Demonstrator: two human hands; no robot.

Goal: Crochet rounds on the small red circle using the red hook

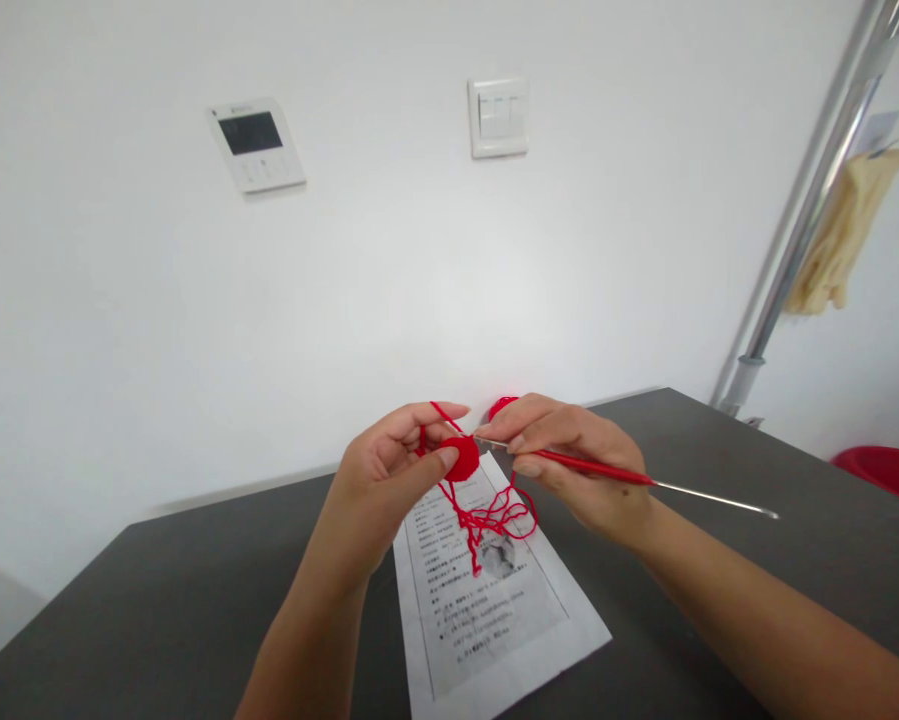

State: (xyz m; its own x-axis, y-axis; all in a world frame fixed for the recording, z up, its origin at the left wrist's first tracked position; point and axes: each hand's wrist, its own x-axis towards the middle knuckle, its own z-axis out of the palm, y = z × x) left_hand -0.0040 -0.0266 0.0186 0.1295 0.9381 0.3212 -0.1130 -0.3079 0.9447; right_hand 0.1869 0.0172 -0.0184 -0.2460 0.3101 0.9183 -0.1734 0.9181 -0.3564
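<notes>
My left hand (396,465) pinches a small round red crochet piece (464,459) between thumb and fingers, with red yarn looped over the index finger. My right hand (569,455) grips a crochet hook (629,476) with a red handle and a metal shaft; its tip points left into the red piece. Loose red yarn (494,520) hangs in tangled loops below the piece, over a printed sheet of paper (486,600). A bit of a red yarn ball (500,405) shows behind my right hand.
The dark grey table (156,610) stands against a white wall with an intercom panel (255,143) and a light switch (498,117). A metal pole (809,210) with pale gloves (843,235) hanging rises at right. A red object (888,470) sits beyond the right table edge.
</notes>
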